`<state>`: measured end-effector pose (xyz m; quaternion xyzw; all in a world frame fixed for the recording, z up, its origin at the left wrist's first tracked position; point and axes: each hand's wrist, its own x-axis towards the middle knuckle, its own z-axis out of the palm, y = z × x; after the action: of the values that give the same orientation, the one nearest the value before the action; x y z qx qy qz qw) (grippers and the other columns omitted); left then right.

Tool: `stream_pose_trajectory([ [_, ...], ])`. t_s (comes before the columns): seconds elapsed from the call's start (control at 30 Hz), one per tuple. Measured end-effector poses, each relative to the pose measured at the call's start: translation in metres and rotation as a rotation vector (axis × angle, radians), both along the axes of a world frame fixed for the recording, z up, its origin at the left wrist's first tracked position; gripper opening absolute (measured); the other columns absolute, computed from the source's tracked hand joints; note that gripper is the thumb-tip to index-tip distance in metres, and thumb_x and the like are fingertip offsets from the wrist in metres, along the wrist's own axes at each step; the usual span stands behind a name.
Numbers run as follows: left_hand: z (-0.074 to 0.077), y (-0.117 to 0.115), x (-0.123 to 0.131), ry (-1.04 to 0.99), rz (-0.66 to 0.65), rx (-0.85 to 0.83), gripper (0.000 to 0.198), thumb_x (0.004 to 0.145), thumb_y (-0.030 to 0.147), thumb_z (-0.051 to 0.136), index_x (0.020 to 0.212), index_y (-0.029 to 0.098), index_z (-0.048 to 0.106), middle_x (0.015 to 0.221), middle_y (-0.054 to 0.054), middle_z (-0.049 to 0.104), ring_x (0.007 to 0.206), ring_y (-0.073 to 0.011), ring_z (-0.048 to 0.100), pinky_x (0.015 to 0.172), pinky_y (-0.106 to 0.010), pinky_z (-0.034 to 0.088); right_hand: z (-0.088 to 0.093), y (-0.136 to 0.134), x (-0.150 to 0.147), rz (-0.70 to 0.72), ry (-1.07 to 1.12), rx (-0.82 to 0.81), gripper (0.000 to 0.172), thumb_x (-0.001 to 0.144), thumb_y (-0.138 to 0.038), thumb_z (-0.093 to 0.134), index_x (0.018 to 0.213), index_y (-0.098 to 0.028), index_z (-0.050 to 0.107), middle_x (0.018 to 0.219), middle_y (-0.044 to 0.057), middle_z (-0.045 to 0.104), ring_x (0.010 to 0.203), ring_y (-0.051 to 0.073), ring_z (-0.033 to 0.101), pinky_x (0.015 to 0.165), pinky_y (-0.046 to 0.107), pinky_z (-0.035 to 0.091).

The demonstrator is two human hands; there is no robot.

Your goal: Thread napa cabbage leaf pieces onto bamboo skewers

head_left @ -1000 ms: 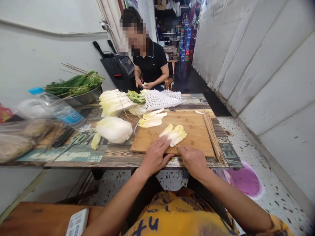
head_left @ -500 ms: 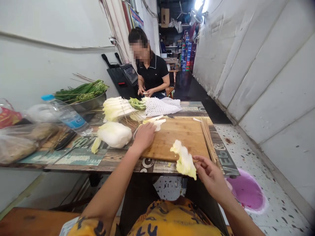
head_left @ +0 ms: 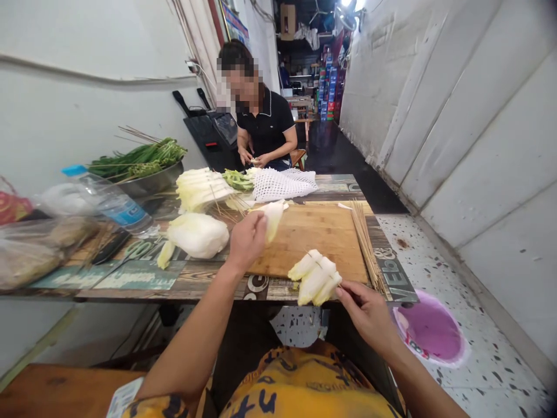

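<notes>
My left hand [head_left: 247, 241] is closed on a pale cabbage leaf piece [head_left: 274, 218], raised above the left back part of the wooden cutting board [head_left: 322, 232]. My right hand [head_left: 364, 310] pinches the end of a thin skewer, mostly hidden, that carries several cabbage leaf pieces [head_left: 314, 277] over the board's front edge. A whole Chinese cabbage [head_left: 198, 235] lies left of my left hand. Behind it rest stacked cabbage skewers [head_left: 201, 188]. A bundle of bare bamboo skewers [head_left: 368, 247] lies along the board's right side.
Across the table sits a person in a black shirt [head_left: 265, 125]. White foam netting [head_left: 285, 184] lies at the back. At left are a bowl of greens [head_left: 148, 181], a water bottle [head_left: 117, 206], scissors [head_left: 130, 252] and a plastic bag [head_left: 39, 249]. A pink basin [head_left: 430, 331] stands on the floor.
My left hand has picked up a leaf piece from the board and lifted it. My right hand has turned the skewer, so the leaf pieces now face up and sit slightly further left.
</notes>
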<state>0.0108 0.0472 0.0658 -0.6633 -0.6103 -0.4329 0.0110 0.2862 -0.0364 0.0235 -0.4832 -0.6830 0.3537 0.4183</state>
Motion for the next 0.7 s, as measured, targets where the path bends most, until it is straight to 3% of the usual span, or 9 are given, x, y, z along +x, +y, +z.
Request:
stream_pose_trajectory([
  [0.17, 0.001, -0.008, -0.001, -0.482, -0.125, -0.216, 0.031, 0.086, 0.039, 0.045, 0.090, 0.015, 0.065, 0.072, -0.002, 0.065, 0.068, -0.0154, 0.057, 0.065, -0.025, 0.046, 0.014, 0.004, 0.000, -0.006, 0.062, -0.028, 0.028, 0.086, -0.039, 0.055, 0.086, -0.019, 0.074, 0.082, 0.005, 0.074, 0.075, 0.022, 0.066, 0.067, 0.030, 0.052],
  [0.3, 0.002, -0.004, -0.006, -0.440, -0.066, -0.187, 0.025, 0.078, 0.038, 0.056, 0.086, 0.017, 0.067, 0.088, -0.006, 0.068, 0.089, -0.0217, 0.058, 0.081, -0.031, 0.045, 0.016, 0.006, 0.001, -0.045, 0.135, -0.084, 0.030, 0.083, -0.043, 0.057, 0.078, -0.017, 0.072, 0.070, 0.003, 0.070, 0.073, 0.022, 0.064, 0.066, 0.028, 0.050],
  [0.4, 0.005, -0.003, -0.004, -0.438, -0.085, -0.213, 0.018, 0.072, 0.036, 0.062, 0.075, 0.019, 0.066, 0.086, -0.007, 0.068, 0.093, -0.0238, 0.057, 0.086, -0.033, 0.042, 0.013, 0.006, 0.002, -0.044, 0.199, -0.149, 0.032, 0.083, -0.046, 0.057, 0.073, -0.017, 0.067, 0.053, -0.002, 0.055, 0.057, 0.016, 0.056, 0.053, 0.024, 0.046],
  [0.5, 0.008, -0.003, 0.005, -0.553, -0.165, -0.293, 0.022, 0.074, 0.039, 0.060, 0.076, 0.018, 0.065, 0.076, -0.003, 0.066, 0.080, -0.0197, 0.059, 0.077, -0.030, 0.046, 0.009, 0.009, -0.002, -0.014, 0.269, -0.224, 0.035, 0.085, -0.050, 0.053, 0.070, -0.018, 0.057, 0.046, -0.008, 0.034, 0.038, 0.008, 0.034, 0.036, 0.019, 0.029],
  [0.57, 0.009, -0.006, 0.013, -0.660, -0.232, -0.369, 0.029, 0.076, 0.044, 0.058, 0.082, 0.017, 0.065, 0.073, -0.003, 0.066, 0.071, -0.0175, 0.060, 0.068, -0.028, 0.048, 0.008, 0.014, -0.006, 0.007, 0.307, -0.260, 0.036, 0.086, -0.052, 0.050, 0.070, -0.019, 0.051, 0.050, -0.010, 0.029, 0.035, 0.005, 0.024, 0.032, 0.017, 0.021],
  [0.7, 0.007, -0.017, 0.025, -0.873, -0.328, -0.530, 0.042, 0.072, 0.052, 0.063, 0.085, 0.012, 0.066, 0.072, -0.006, 0.068, 0.064, -0.0173, 0.062, 0.058, -0.028, 0.050, 0.009, 0.028, -0.012, 0.063, 0.306, -0.268, 0.031, 0.085, -0.049, 0.049, 0.074, -0.020, 0.047, 0.055, -0.008, 0.041, 0.035, 0.005, 0.030, 0.031, 0.017, 0.027],
])
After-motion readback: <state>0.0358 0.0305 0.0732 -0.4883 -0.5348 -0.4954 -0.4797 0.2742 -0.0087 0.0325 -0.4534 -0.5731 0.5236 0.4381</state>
